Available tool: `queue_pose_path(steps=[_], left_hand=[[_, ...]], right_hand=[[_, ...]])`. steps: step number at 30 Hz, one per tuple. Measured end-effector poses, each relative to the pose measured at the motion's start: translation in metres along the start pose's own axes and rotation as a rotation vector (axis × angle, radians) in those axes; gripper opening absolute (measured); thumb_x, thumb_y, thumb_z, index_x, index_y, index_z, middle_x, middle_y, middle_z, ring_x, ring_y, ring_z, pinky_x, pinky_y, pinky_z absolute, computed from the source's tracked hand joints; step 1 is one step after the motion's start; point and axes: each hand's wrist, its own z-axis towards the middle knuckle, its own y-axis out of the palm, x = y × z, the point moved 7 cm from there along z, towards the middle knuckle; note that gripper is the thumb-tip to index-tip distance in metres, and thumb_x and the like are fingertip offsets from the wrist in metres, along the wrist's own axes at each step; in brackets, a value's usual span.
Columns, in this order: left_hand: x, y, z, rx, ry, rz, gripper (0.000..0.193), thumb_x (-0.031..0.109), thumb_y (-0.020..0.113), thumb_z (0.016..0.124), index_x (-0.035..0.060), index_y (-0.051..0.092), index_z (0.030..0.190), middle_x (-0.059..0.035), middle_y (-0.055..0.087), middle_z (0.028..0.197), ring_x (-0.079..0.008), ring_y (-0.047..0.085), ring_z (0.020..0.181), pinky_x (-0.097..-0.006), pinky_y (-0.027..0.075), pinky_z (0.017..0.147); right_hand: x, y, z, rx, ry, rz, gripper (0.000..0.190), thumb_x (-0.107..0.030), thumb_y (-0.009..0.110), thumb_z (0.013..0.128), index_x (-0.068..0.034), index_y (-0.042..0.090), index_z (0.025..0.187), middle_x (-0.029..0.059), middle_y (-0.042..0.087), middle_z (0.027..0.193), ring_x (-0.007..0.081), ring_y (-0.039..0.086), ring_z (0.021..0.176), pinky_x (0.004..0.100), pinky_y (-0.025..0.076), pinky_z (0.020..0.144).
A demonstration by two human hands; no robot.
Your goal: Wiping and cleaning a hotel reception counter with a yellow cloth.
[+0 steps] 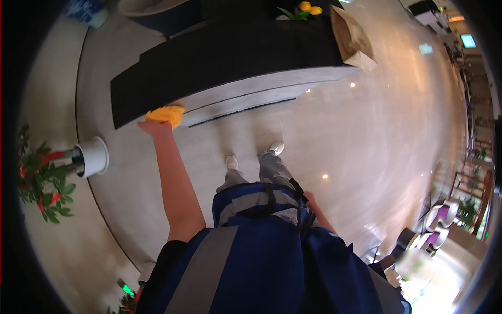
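My left hand (155, 127) is stretched out to the near left edge of a long black-topped counter (219, 59) and grips a bunched yellow cloth (166, 115). The cloth lies against the edge where the black top meets the pale front panel. My right hand (310, 197) hangs low at my right side, beside the dark strap of my blue vest; its fingers are partly hidden, and whether it holds anything cannot be told.
A brown paper bag (353, 39) and yellow tulips (310, 8) are at the counter's right end. An armchair (160, 15) is behind the counter. A plant in a white pot (94, 157) stands left. White chairs with purple cushions (437, 223) are far right.
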Motion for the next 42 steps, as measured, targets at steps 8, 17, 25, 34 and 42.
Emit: queue_pose_path(steps=[8,17,25,34,42], left_hand=[[-0.168,0.065,-0.03,0.029,-0.151,-0.08,0.051,0.042,0.03,0.089,0.0065,0.052,0.117,-0.0086,0.053,0.119,-0.0273,0.053,0.108,-0.0401,0.039,0.096],[-0.416,0.133,-0.075,0.108,-0.272,0.115,0.052,0.039,0.031,0.089,0.003,0.048,0.122,-0.0128,0.047,0.128,-0.0298,0.049,0.114,-0.0396,0.036,0.1],[-0.582,0.209,-0.147,0.131,-0.52,0.003,0.054,0.042,0.033,0.088,0.0042,0.045,0.125,-0.0108,0.044,0.131,-0.0321,0.045,0.117,-0.0381,0.033,0.103],[-0.676,0.241,-0.207,-0.543,-0.886,-0.11,0.066,0.042,0.039,0.079,0.0061,0.032,0.135,-0.0121,0.038,0.135,-0.0384,0.032,0.125,-0.0486,0.038,0.09],[-0.723,0.253,-0.243,-0.178,-0.732,-0.112,0.05,0.033,0.031,0.086,0.004,0.045,0.124,-0.0144,0.049,0.125,-0.0361,0.046,0.115,-0.0516,0.036,0.098]], right_hand=[[0.067,-0.062,-0.005,0.213,0.74,1.029,0.024,-0.02,0.047,0.078,-0.001,0.062,0.079,0.0108,0.061,0.072,0.0181,0.059,0.063,0.0317,0.046,0.057],[0.134,-0.08,-0.09,0.421,0.954,1.581,0.022,-0.024,0.049,0.082,-0.008,0.059,0.094,0.0084,0.063,0.073,0.0175,0.06,0.062,0.0277,0.046,0.056],[0.18,-0.067,-0.17,0.629,0.972,1.452,0.021,-0.022,0.051,0.081,-0.006,0.06,0.091,0.0092,0.063,0.072,0.0188,0.061,0.063,0.0287,0.048,0.055],[0.287,-0.164,-0.142,0.439,1.033,1.334,0.02,-0.018,0.051,0.079,-0.002,0.061,0.086,0.0103,0.062,0.071,0.0189,0.06,0.061,0.0298,0.049,0.054],[0.415,-0.287,0.029,0.362,0.904,1.214,0.02,-0.015,0.052,0.077,0.001,0.062,0.084,0.0107,0.061,0.068,0.0184,0.059,0.058,0.0296,0.049,0.053]])
